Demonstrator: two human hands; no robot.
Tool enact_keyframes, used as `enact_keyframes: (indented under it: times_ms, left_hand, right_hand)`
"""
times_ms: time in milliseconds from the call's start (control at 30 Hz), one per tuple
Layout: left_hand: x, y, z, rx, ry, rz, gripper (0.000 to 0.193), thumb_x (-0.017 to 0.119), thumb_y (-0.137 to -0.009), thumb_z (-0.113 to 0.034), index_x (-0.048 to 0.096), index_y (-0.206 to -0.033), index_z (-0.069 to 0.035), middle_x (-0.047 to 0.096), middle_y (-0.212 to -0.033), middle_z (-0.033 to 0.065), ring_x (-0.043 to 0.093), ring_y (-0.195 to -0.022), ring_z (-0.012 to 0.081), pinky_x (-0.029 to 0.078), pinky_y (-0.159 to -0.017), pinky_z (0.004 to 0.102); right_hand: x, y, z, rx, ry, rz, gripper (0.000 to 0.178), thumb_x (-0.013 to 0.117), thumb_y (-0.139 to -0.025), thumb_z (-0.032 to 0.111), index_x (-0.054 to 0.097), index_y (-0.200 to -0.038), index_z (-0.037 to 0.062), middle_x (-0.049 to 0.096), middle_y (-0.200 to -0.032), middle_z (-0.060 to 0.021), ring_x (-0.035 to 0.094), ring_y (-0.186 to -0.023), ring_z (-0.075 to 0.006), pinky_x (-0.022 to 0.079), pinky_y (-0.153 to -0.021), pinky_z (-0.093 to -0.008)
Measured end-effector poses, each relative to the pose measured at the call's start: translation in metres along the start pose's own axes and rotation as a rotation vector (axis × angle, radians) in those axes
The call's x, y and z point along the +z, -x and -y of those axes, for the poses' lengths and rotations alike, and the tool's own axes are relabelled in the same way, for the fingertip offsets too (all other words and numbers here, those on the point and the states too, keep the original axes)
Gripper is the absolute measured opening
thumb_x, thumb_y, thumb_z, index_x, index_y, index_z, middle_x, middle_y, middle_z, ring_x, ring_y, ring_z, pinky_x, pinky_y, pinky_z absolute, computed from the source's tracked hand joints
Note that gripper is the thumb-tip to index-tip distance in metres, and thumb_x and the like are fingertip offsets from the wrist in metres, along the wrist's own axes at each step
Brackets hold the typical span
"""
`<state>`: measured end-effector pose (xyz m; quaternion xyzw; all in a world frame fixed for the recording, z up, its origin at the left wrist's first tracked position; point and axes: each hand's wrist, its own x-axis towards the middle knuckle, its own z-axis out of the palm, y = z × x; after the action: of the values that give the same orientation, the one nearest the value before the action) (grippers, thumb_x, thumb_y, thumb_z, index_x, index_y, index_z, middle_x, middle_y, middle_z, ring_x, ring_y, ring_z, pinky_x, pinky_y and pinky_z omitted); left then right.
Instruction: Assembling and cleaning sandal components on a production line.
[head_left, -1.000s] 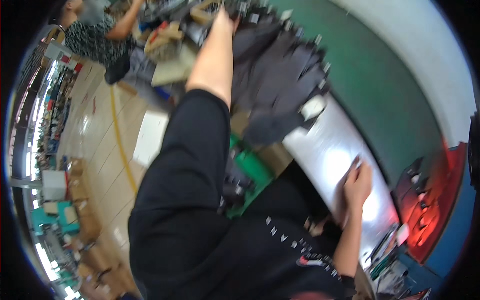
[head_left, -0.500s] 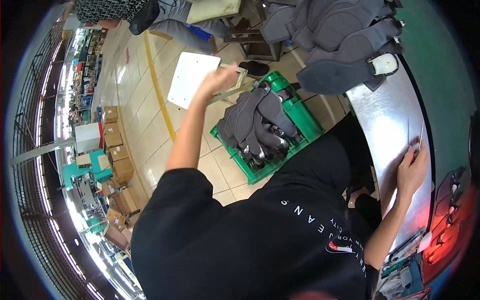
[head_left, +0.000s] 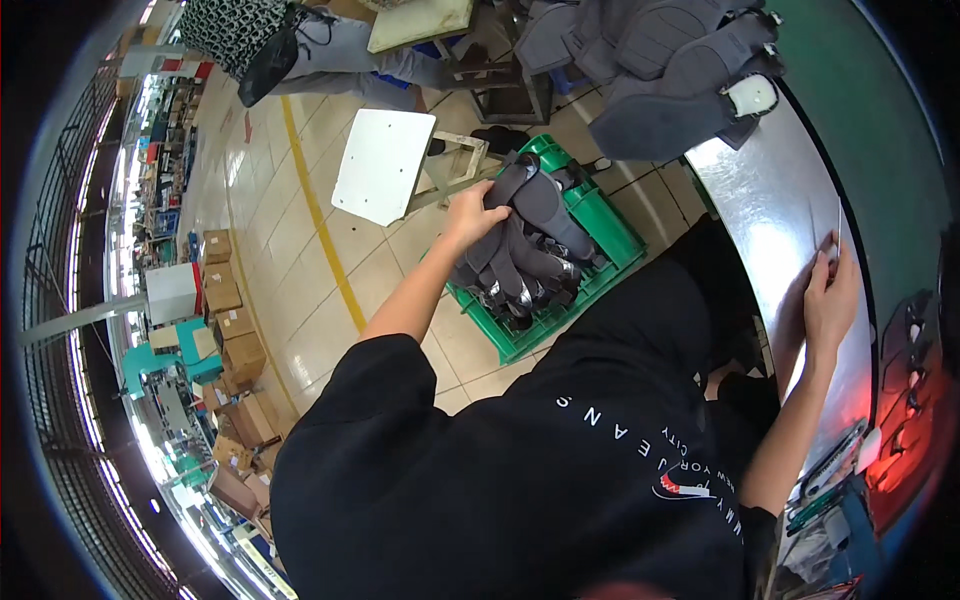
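A green plastic crate [head_left: 608, 230] stands on the floor, heaped with dark grey sole-shaped pieces [head_left: 553, 218] that have straps and shiny parts. My left hand [head_left: 472, 213] reaches to the heap's near-left side, thumb and fingers closed on the edge of one dark grey piece [head_left: 513, 182]. On the metal tabletop at the right, my right hand [head_left: 832, 300] is closed round a thin pointed metal tool [head_left: 840, 222]. Its tip points away from me; most of its body is hidden in the fingers.
More grey sole-shaped pieces [head_left: 665, 110] are piled at the metal table's [head_left: 765, 185] far end. A white board [head_left: 384, 165] rests by a wooden stool frame [head_left: 455, 165]. Another person's grey-clad leg [head_left: 345, 65] is beyond. Cutters [head_left: 832, 465] lie at the table's near right.
My left hand has come down from over the white board and stool, moving right to the grey pieces in the crate. The right hand keeps its tool and has shifted slightly away from me.
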<state>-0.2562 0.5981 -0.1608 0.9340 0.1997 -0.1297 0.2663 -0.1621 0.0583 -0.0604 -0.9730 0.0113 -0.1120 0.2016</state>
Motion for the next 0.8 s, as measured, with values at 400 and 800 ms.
enact_keyframes:
  times_ms: [400, 800]
  left_hand:
    - [-0.049, -0.029, -0.075, 0.873, -0.425, 0.454, 0.059, 0.079, -0.065, -0.015, 0.059, -0.121, -0.014, 0.031, -0.155, 0.0086, 0.033, -0.140, 0.0312, 0.040, -0.107, 0.0424]
    - [-0.059, -0.051, -0.094, 0.604, -0.126, 0.792, 0.032, 0.078, -0.068, -0.010, 0.070, -0.097, 0.000, 0.064, -0.089, 0.0077, 0.061, -0.087, 0.0221, 0.046, -0.075, 0.0306]
  right_hand:
    - [0.002, 0.002, 0.000, 0.049, 0.096, 0.026, 0.037, 0.052, -0.096, 0.024, 0.055, -0.131, 0.0128, 0.059, -0.101, -0.0101, 0.061, -0.083, -0.0252, 0.048, -0.076, -0.0361]
    - [0.004, 0.002, 0.002, 0.055, 0.069, 0.029, 0.037, 0.051, -0.096, 0.025, 0.054, -0.131, 0.0134, 0.060, -0.105, -0.0110, 0.063, -0.086, -0.0271, 0.049, -0.078, -0.0366]
